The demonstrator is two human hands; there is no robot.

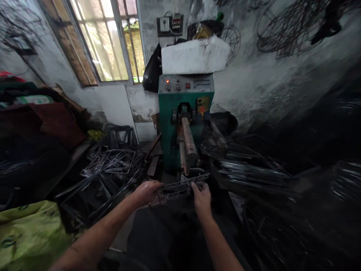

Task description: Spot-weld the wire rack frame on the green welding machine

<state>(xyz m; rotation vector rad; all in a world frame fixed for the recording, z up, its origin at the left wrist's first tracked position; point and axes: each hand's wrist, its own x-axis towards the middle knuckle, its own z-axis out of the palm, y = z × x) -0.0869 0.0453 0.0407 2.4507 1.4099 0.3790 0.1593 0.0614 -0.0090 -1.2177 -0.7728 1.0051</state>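
A yellow-green sack (28, 233) lies at far left, beside a heap of metal frames (109, 169). The left hand (146, 191) grips the left end of a wire frame piece (180, 186), fingers closed around it. The right hand (201, 197) pinches its right end. Just beyond stands a green machine (184, 109), its arm (188, 141) above the piece.

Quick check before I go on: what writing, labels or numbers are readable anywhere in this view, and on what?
None can be read.
Green machine control panel: a label plate at the right, print too small and blurred.
Yellow-green bag: dark printed marks, unreadable.
Wall switch box: no legible marking.
Wire part held by left hand and right hand: no writing visible.
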